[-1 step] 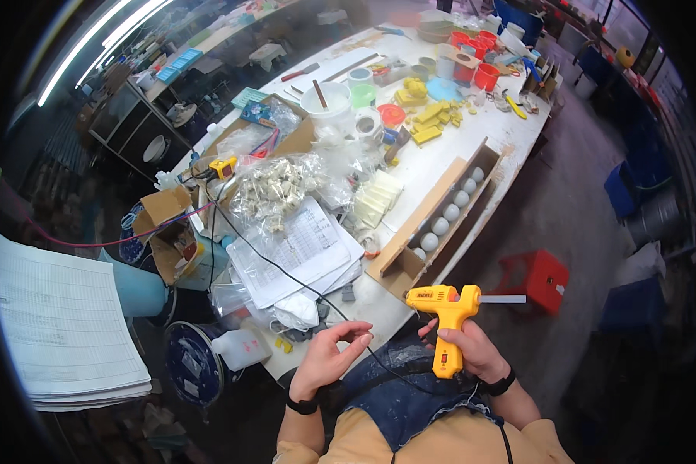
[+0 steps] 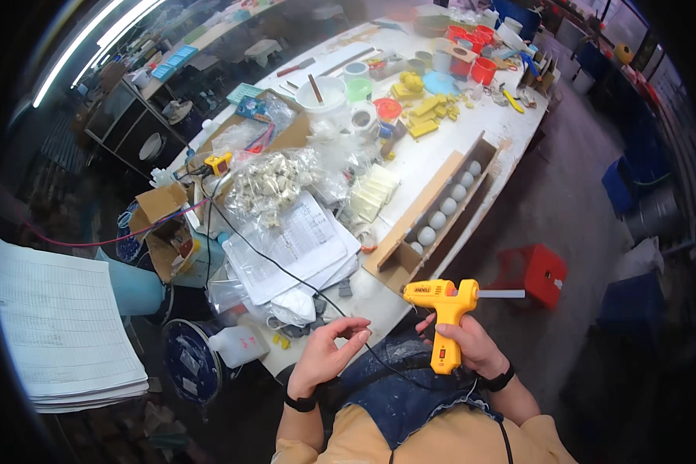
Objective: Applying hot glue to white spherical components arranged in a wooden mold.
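Observation:
My right hand (image 2: 475, 349) is wrapped round the handle of a yellow hot glue gun (image 2: 445, 321). The gun's nozzle points left, toward the near end of a long cardboard box, and a white glue stick (image 2: 501, 294) juts out of its back. To the left, my left hand (image 2: 329, 352) is loosely curved, with a small gap between thumb and fingers and nothing visible in it. A dark cable (image 2: 305, 284) runs from the table past the left fingertips toward my lap. Several pale grey balls (image 2: 448, 206) lie in a row inside the cardboard box (image 2: 419, 209).
On the white table (image 2: 410, 166) are papers (image 2: 286, 247), a plastic bag of small pale pieces (image 2: 267, 184), yellow blocks (image 2: 424, 127), a white bucket (image 2: 325, 99) and red cups (image 2: 483, 71). A red stool (image 2: 545, 274) stands right, a blue drum (image 2: 192, 362) left. Stacked sheets (image 2: 66, 325) fill the far left.
The table and its contents sit slightly lower-left to upper-left in the picture, a small shift of view. Both hands keep nearly the same pose, and the glue gun stays in my right hand.

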Available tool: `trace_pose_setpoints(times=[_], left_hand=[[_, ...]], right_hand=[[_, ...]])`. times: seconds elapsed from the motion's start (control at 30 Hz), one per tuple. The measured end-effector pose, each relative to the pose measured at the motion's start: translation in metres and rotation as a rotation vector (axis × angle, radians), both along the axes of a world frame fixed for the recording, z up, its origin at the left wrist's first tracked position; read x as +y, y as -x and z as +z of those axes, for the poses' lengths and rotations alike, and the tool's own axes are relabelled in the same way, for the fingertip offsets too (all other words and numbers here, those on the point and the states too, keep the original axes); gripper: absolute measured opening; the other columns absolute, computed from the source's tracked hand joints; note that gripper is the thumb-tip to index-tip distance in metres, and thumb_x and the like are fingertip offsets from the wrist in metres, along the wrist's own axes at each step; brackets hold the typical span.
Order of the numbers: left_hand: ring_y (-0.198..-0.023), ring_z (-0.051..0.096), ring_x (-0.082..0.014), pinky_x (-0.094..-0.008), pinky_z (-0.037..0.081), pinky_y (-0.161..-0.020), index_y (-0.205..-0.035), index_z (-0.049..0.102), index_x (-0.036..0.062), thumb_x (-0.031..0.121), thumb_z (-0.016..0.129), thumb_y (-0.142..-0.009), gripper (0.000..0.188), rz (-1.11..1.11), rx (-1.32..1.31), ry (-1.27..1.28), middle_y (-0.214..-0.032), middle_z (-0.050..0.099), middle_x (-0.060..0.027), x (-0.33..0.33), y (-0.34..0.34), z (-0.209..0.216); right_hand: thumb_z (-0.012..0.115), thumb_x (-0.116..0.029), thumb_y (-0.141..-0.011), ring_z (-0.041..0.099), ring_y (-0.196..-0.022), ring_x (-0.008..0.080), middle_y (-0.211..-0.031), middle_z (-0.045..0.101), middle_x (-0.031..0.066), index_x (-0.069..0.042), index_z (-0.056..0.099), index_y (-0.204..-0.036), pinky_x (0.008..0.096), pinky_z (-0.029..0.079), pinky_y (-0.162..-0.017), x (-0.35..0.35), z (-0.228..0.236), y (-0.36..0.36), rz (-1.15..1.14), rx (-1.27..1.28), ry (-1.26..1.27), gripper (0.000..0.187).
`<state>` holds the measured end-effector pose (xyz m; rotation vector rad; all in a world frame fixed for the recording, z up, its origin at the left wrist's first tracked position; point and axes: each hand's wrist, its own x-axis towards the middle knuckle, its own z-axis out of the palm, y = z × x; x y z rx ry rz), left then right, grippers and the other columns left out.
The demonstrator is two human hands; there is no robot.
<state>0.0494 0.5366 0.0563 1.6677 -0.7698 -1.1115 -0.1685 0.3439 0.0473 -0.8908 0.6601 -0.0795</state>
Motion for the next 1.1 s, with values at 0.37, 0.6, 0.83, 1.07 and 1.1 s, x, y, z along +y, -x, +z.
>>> trace_pose_setpoints(times=[0.37,0.6,0.83,1.07,1.1], left_hand=[[-0.092,0.068,-0.0128,-0.0276,0.051,-0.085,-0.116,0.066,-0.0025,0.012,0.068,-0.094,0.026,0.005,0.049,0.010,-0.098,0.074,-0.0076,-0.007,0.012,-0.003],[-0.092,0.068,-0.0130,-0.0274,0.052,-0.085,-0.117,0.066,-0.0029,0.013,0.067,-0.095,0.027,-0.031,0.045,0.009,-0.099,0.074,-0.0081,-0.009,0.016,-0.004],[-0.094,0.063,-0.0106,-0.0257,0.049,-0.085,-0.120,0.064,-0.0032,0.013,0.064,-0.098,0.028,-0.044,0.113,-0.041,-0.102,0.072,-0.0070,-0.011,0.016,0.001],[-0.092,0.065,-0.0118,-0.0267,0.051,-0.083,-0.119,0.064,-0.0032,0.017,0.066,-0.097,0.030,-0.048,0.114,-0.028,-0.100,0.073,-0.0092,-0.013,0.015,-0.005],[-0.092,0.066,-0.0118,-0.0267,0.051,-0.083,-0.119,0.064,-0.0033,0.017,0.066,-0.097,0.030,-0.044,0.119,-0.023,-0.101,0.073,-0.0092,-0.013,0.016,-0.006]], right_hand=[[0.061,-0.020,-0.095,0.058,-0.097,0.0124,-0.118,0.063,0.0092,-0.003,0.050,-0.123,0.0295,0.050,-0.086,-0.002,-0.006,0.008,0.004,0.005,0.008,0.035],[0.061,-0.021,-0.095,0.057,-0.098,0.0122,-0.117,0.063,0.0087,-0.003,0.051,-0.123,0.0297,0.049,-0.087,0.000,-0.006,0.012,-0.015,0.000,0.012,0.035],[0.060,-0.019,-0.096,0.059,-0.109,0.0181,-0.120,0.062,0.0124,-0.003,0.049,-0.128,0.0341,0.050,-0.096,-0.004,-0.008,0.011,0.019,-0.027,0.040,0.038],[0.059,-0.020,-0.096,0.059,-0.106,0.0150,-0.121,0.062,0.0118,-0.002,0.048,-0.128,0.0310,0.050,-0.093,-0.005,-0.008,0.011,0.011,-0.003,0.044,0.038],[0.059,-0.020,-0.096,0.059,-0.105,0.0142,-0.121,0.062,0.0113,-0.002,0.049,-0.128,0.0299,0.050,-0.092,-0.005,-0.008,0.011,0.018,-0.004,0.051,0.038]])
